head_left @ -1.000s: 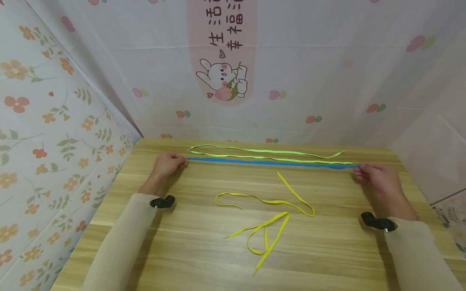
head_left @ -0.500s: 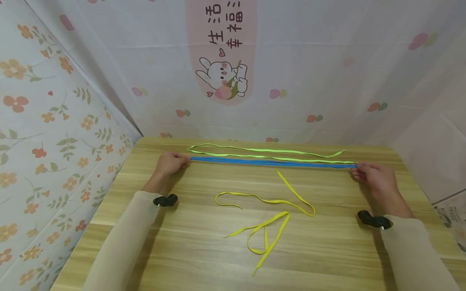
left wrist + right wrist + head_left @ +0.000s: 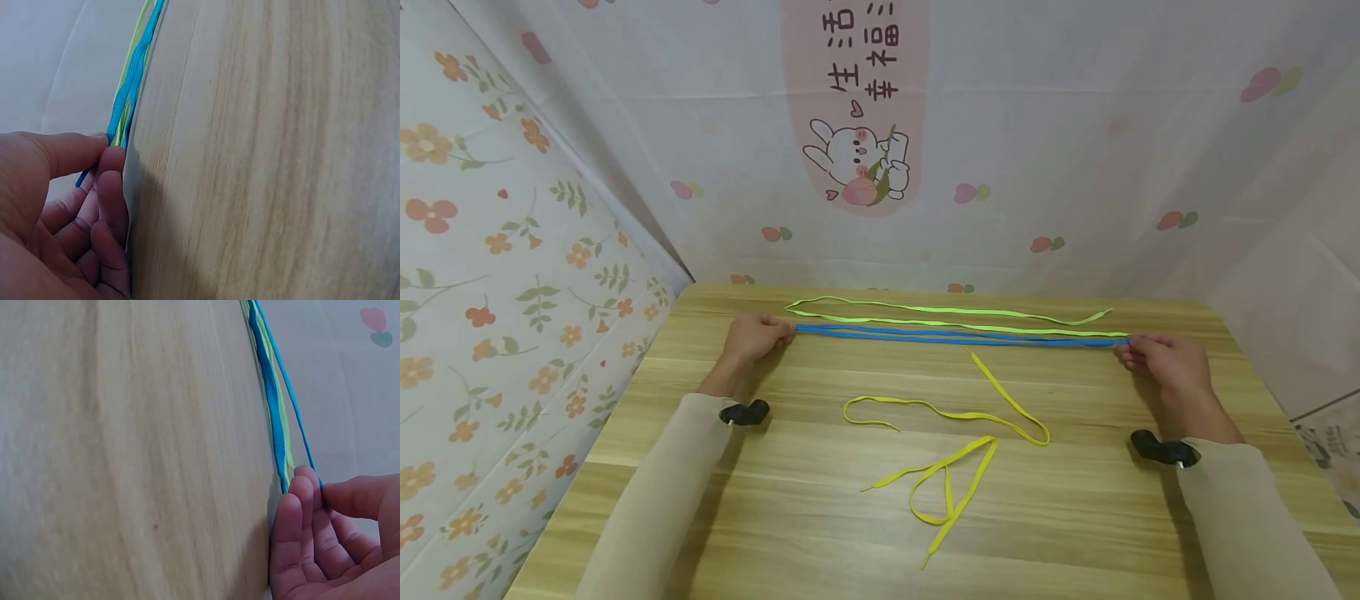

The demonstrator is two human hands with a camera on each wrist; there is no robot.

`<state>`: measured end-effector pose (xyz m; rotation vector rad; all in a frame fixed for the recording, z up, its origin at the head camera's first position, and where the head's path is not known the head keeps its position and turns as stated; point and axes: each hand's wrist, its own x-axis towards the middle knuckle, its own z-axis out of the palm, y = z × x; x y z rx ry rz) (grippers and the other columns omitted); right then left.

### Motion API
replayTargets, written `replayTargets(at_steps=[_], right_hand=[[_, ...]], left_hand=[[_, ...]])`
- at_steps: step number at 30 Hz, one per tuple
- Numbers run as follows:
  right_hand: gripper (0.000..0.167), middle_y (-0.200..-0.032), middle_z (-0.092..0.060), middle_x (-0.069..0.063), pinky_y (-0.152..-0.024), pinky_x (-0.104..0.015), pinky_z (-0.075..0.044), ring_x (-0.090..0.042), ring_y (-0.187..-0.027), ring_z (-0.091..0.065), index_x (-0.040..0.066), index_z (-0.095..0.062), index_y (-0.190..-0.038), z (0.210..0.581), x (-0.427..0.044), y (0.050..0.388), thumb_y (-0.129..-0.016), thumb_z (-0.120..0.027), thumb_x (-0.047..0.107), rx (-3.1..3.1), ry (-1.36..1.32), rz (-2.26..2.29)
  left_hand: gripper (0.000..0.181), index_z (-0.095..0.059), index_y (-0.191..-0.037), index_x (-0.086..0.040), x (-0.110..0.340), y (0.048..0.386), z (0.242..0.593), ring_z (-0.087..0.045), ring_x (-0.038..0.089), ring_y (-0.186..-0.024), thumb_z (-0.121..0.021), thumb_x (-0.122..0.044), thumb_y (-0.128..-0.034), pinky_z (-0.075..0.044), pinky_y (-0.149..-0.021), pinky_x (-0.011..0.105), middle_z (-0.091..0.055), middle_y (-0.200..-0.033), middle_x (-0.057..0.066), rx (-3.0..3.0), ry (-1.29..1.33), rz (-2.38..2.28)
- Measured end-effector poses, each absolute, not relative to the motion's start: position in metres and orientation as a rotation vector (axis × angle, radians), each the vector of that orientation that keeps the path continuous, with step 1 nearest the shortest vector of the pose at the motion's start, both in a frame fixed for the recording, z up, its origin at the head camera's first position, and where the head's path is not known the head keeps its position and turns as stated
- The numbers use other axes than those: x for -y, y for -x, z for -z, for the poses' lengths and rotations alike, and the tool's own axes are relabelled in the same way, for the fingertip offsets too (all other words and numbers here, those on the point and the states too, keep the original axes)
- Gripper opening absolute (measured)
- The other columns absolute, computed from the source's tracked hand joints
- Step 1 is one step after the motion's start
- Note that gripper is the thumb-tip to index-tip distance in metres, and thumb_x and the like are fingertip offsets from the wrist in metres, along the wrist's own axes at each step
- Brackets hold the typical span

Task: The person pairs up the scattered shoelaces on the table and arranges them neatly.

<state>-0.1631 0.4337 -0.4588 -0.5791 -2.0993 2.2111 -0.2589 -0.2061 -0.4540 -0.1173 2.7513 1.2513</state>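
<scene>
Lace (image 3: pixel 132 78) in blue, held straight across a wooden bench (image 3: pixel 805 533)

Seen from above, the blue lace runs from side to side near the far edge of the bench, as two nearly parallel strands. The left hand (image 3: pixel 752 335) is at one end, thumb and fingers clamped on the lace; the right hand (image 3: pixel 1172 364) pinches the other end. Just beyond is a bright green lace (image 3: pixel 1000 314), bent back on itself at the left. Mid-bench lies a wavy yellow lace (image 3: pixel 962 416), and nearer the viewer a crossed yellow lace (image 3: pixel 980 477) forming a small loop. Beige sleeves (image 3: pixel 655 492) reach in from both sides. Behind the bench hangs a pale cloth (image 3: pixel 1000 125) printed with a rabbit (image 3: pixel 857 162)
</scene>
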Motion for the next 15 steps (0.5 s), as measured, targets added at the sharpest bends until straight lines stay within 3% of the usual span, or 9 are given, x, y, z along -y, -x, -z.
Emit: replayTargets(at_steps=[4, 8, 12, 15], right_hand=[[0.015, -0.079, -0.078, 0.006, -0.068, -0.021, -0.062, -0.005, -0.071, -0.075, -0.001, -0.072, -0.106, 0.4602, -0.4342, 0.1637, -0.112, -0.060, 0.006, 2.226, 0.583, -2.087], [0.035, -0.078, -0.077, 0.012, -0.069, -0.019, -0.061, -0.001, -0.071, -0.074, -0.019, -0.058, -0.132, 0.4609, -0.4325, 0.1647, -0.113, -0.058, 0.010, 2.390, 0.574, -1.904], [0.044, -0.075, -0.074, 0.018, -0.068, -0.018, -0.060, 0.003, -0.070, -0.071, -0.025, -0.056, -0.137, 0.4616, -0.4303, 0.1653, -0.112, -0.059, 0.012, 2.495, 0.576, -1.746], [0.045, -0.073, -0.073, 0.019, -0.067, -0.017, -0.060, 0.005, -0.069, -0.070, -0.025, -0.058, -0.136, 0.4617, -0.4285, 0.1661, -0.110, -0.060, 0.012, 2.515, 0.594, -1.695]], left_hand=[[0.030, -0.085, -0.092, -0.003, 0.2069, 0.2582, 0.4535, -0.063, 0.028, -0.101, -0.077, -0.031, -0.1007, -0.045, -0.087, 0.035, -0.073, -0.078, -0.002, -2.770, 0.079, -1.220], [0.030, -0.085, -0.092, -0.004, 0.2083, 0.2581, 0.4538, -0.065, 0.031, -0.108, -0.077, -0.032, -0.1010, -0.049, -0.094, 0.041, -0.077, -0.087, 0.001, -2.785, 0.048, -1.182], [0.031, -0.086, -0.095, -0.003, 0.2085, 0.2581, 0.4534, -0.067, 0.035, -0.116, -0.077, -0.032, -0.1022, -0.050, -0.104, 0.048, -0.079, -0.091, 0.003, -2.780, 0.027, -1.145], [0.030, -0.085, -0.096, -0.002, 0.2084, 0.2587, 0.4531, -0.068, 0.034, -0.113, -0.077, -0.030, -0.1029, -0.050, -0.103, 0.047, -0.078, -0.086, 0.002, -2.774, 0.024, -1.130]])
